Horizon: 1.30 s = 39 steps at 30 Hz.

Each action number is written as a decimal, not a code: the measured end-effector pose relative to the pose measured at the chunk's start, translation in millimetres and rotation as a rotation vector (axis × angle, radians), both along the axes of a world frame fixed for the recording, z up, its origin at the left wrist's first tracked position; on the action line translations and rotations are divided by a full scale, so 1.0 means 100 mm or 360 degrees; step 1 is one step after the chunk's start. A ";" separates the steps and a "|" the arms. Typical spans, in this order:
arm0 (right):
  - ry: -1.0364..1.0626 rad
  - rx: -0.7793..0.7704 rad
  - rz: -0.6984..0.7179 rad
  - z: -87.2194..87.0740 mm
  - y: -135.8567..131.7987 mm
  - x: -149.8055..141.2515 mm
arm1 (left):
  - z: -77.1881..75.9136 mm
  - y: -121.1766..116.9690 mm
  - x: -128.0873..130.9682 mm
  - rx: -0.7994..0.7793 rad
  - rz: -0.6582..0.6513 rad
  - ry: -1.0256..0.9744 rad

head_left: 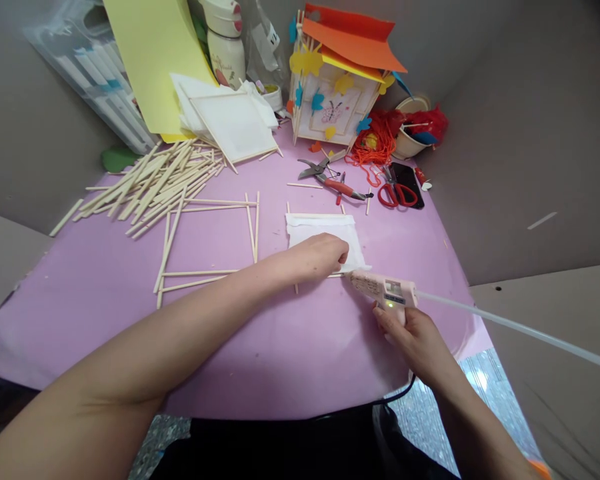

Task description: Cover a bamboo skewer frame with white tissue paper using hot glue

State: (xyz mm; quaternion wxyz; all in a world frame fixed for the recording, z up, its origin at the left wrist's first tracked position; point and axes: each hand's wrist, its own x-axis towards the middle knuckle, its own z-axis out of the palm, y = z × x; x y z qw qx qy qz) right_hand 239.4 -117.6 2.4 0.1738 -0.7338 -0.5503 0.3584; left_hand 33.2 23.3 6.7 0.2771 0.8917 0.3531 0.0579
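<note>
The right hand is clamped around a pink glue gun, its nozzle just beside the left hand. That hand rests open, fingers together, on white paper over a stick frame. A second frame, loose sticks, pliers and scissors lie nearby on the pink surface.
</note>
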 end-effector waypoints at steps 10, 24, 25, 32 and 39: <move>-0.0169 0.0036 0.0136 0.04 0.00 -0.07 | -0.01 0.02 -0.02 -0.0005 -0.0075 0.0013; -0.0218 0.0016 0.0080 0.06 -0.02 -0.11 | 0.01 0.05 -0.07 -0.0052 -0.0134 -0.0037; -0.0201 0.0017 0.0086 0.07 -0.03 -0.12 | 0.02 0.05 -0.07 -0.0060 -0.0148 -0.0031; -0.0069 0.0028 0.0199 0.12 -0.01 -0.27 | 0.10 0.06 -0.12 -0.0119 -0.0228 0.0016; -0.0146 0.0045 0.0271 0.10 0.01 -0.36 | 0.12 0.06 -0.13 -0.0167 -0.0205 0.0042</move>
